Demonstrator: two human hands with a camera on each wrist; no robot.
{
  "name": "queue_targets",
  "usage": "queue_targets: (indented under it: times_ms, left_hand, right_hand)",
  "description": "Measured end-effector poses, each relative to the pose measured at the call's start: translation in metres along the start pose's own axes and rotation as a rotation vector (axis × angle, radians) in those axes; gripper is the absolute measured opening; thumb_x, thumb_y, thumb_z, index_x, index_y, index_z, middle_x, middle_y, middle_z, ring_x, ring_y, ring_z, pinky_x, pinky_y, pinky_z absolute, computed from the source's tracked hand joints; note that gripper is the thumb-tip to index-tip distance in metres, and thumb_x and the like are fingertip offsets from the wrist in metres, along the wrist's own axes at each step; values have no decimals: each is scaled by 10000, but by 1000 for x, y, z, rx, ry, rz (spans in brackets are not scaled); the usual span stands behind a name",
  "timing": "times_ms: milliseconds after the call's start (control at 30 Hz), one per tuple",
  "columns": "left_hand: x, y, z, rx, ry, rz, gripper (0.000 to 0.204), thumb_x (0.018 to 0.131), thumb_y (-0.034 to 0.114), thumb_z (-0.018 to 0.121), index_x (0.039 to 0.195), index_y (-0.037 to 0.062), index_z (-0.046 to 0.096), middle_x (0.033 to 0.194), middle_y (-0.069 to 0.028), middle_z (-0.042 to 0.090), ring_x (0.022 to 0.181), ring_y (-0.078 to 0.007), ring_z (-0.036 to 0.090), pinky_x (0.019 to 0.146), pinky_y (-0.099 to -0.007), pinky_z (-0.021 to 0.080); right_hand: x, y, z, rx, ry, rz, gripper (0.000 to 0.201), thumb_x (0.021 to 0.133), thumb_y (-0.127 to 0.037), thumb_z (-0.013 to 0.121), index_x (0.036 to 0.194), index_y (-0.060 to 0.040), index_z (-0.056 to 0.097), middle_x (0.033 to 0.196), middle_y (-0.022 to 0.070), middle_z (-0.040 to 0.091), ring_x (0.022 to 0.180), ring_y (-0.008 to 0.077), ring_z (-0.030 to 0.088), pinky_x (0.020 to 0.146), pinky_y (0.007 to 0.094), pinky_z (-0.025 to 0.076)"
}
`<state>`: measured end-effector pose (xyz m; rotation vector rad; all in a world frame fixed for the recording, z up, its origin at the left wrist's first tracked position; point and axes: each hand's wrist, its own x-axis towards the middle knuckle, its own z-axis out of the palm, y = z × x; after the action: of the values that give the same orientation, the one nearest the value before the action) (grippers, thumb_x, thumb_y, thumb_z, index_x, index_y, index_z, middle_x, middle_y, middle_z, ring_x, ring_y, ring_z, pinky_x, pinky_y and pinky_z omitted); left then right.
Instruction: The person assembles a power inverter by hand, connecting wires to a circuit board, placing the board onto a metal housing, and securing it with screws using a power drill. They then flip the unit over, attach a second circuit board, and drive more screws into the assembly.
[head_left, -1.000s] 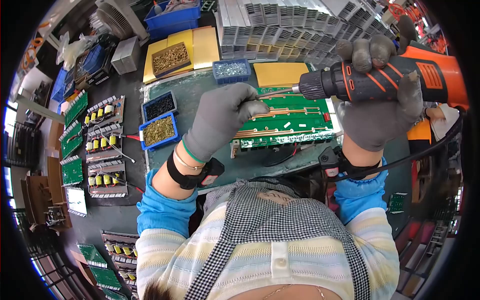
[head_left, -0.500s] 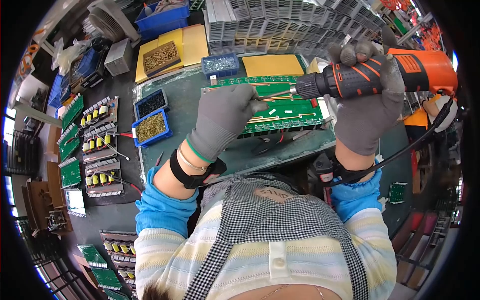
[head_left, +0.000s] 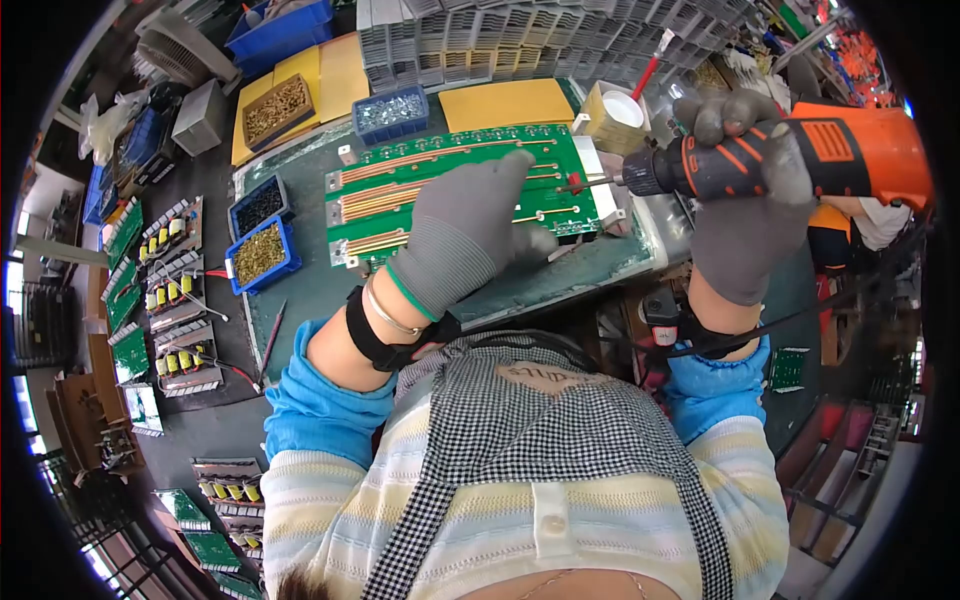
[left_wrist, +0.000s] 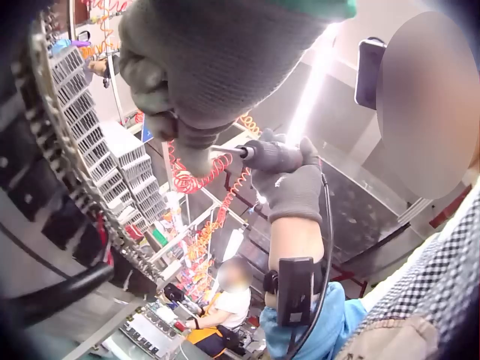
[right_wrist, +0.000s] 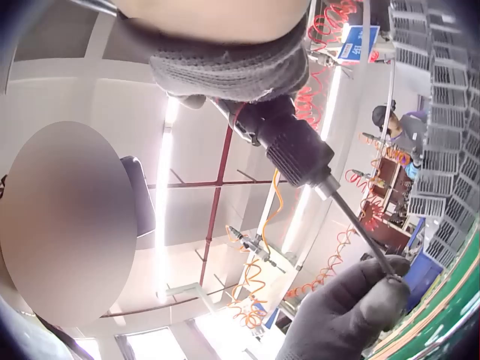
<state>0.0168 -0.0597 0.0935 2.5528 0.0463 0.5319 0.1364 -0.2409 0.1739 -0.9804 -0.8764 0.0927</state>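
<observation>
My gloved right hand [head_left: 760,180] grips an orange and black power screwdriver [head_left: 850,150], its chuck [right_wrist: 300,154] and thin driver bit [right_wrist: 360,229] pointing left. My gloved left hand [head_left: 465,215] is over a green circuit board [head_left: 390,170] with copper-coloured bars. It is blurred in the head view, thumb and forefinger spread, with the bit off to their right. The right wrist view instead has the left fingertips [right_wrist: 386,289] meeting around the bit's tip; the left wrist view has a finger right at the tip. I cannot tell whether a screw is there.
Blue trays of gold-coloured screws [head_left: 258,252], black parts [head_left: 258,207] and clear parts [head_left: 390,112] stand by the board. A box of brass pieces [head_left: 277,108] lies behind them. Stacked grey metal parts [head_left: 540,45] line the back. A black cable [left_wrist: 328,225] hangs from the screwdriver.
In the head view, the left thumb and forefinger have parted from the bit they pinched earlier. The screwdriver sits farther right. The head view has shifted, and more of the board shows.
</observation>
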Motion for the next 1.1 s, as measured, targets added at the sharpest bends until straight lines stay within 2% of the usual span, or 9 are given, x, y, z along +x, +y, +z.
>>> queue_targets:
  times_ms: [100,167,300,533,600,700,767,833,1100]
  left_hand:
    - [0,0,17,73,-38,80,713,588,339,833,1166,51,529,898,-122,632,842,-321,625,711,-407,499]
    - [2,-1,24,96,-49,80,676,604,311,821,1162,61,531,923,-111,632,858,-315,621,713,-406,500]
    - [3,1,28,100,-90,76,589,634,264,799,1132,78,545,922,-103,636,840,-310,622,710,-406,503]
    - [-1,-6,35,41,-7,109,519,645,254,793,1081,83,569,871,-100,643,804,-298,637,671,-396,506]
    - [-1,-7,36,36,-23,95,517,645,256,793,1079,84,570,847,-99,644,790,-297,641,662,-395,507]
    - [-2,-6,37,46,-11,83,514,642,257,796,1070,83,571,820,-99,643,766,-299,640,655,-398,505]
    - [-3,-6,39,36,-26,59,507,642,258,796,1060,80,571,822,-100,643,770,-300,640,655,-398,504]
    - [-1,-8,39,18,-14,50,504,643,258,795,1055,78,569,822,-100,642,769,-302,638,654,-401,501]
    - [-1,-14,46,-49,28,7,517,655,268,778,1079,68,561,812,-115,632,754,-321,626,650,-419,491]
  right_hand:
    - [-11,6,-4,-81,13,-26,493,882,-159,511,1323,14,375,893,100,516,825,223,536,874,465,451]
    - [-15,9,-8,-71,0,-1,646,878,-134,515,1443,-24,222,892,97,519,818,216,536,846,469,451]
    - [-18,16,-7,-57,-12,-46,655,873,-131,532,1451,-57,234,900,101,530,799,210,538,802,454,443]
    - [-24,19,-11,-90,-5,-22,790,853,-174,581,1490,-81,123,901,93,539,807,210,555,812,454,456]
    - [-26,20,-11,-124,-48,-20,755,844,-183,592,1461,-67,173,897,88,538,812,207,561,821,451,464]
    - [-24,23,-12,-161,-196,-7,540,831,-190,608,1296,-24,390,875,74,533,814,197,566,830,441,478]
    - [-14,28,-19,-167,-358,25,351,826,-195,621,1109,-12,520,853,60,527,813,187,569,831,431,487]
    - [-9,31,-5,-128,-299,53,227,815,-225,656,889,-46,538,820,36,515,804,167,571,823,412,498]
    - [29,50,-1,-4,-523,187,296,782,-216,767,890,-37,558,810,31,557,737,161,603,766,386,539]
